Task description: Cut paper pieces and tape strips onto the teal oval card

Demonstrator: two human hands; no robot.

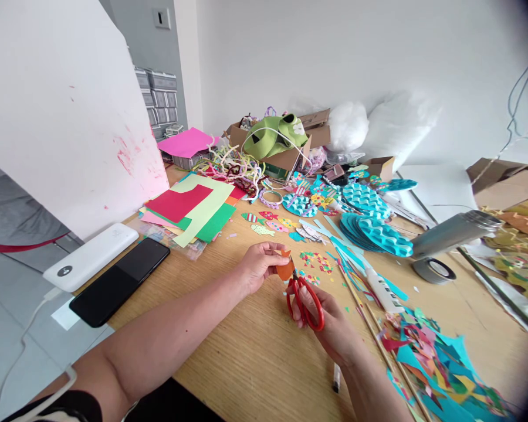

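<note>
My left hand (263, 266) pinches a small piece of orange paper (285, 269) between thumb and fingers, above the table. My right hand (321, 316) grips a pair of scissors (307, 302) by its red handles. The blades are at the right edge of the orange paper; how far apart they stand is hard to see. Just beyond the hands lie several paper fish (276, 225) in different colours. Small coloured paper dots (315, 262) are spread on the table right behind the scissors.
Stacked coloured paper (215, 220) lies at the left, near a black phone (121, 281) and a white power bank (90, 257). Rightward are blue scalloped discs (374, 234), a metal flask (455, 231), a tape roll (434, 269), a glue tube (382, 290) and paper scraps (440, 357).
</note>
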